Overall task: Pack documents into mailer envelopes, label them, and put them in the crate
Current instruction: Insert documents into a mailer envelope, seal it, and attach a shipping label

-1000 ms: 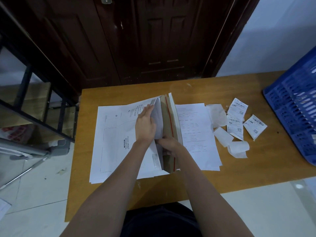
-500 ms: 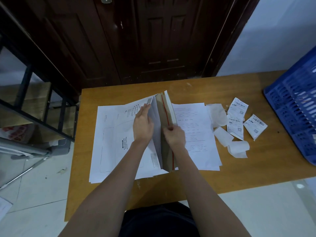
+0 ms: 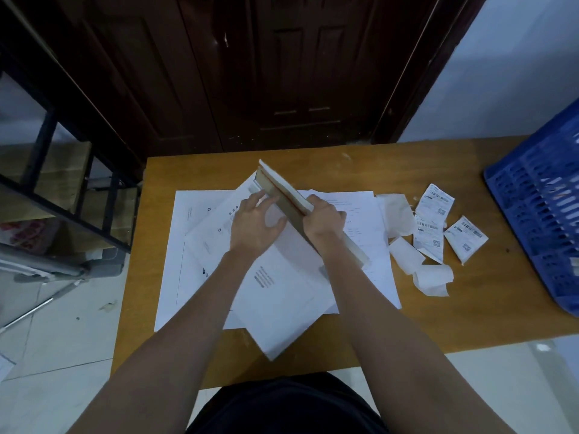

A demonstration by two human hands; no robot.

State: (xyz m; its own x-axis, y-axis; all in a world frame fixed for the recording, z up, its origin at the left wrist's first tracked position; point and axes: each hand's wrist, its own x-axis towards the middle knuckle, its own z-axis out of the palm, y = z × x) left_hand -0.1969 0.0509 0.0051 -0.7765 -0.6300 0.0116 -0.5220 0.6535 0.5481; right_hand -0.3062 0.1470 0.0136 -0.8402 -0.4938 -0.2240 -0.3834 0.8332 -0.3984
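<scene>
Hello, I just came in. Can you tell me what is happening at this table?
A person is packing papers at a wooden table. The right hand grips the raised flap of a white mailer envelope that lies askew on a stack of sheets, and the left hand presses flat on the envelope. Printed labels and peeled backing strips lie loose to the right. None is on the envelope yet. The blue crate waits at the table's right edge.

left hand (image 3: 254, 226) rests flat on the mailer envelope (image 3: 275, 296), right hand (image 3: 324, 220) grips its raised flap (image 3: 283, 191); labels (image 3: 434, 223) lie near the blue crate (image 3: 539, 202) on the tabletop (image 3: 470, 170).
</scene>
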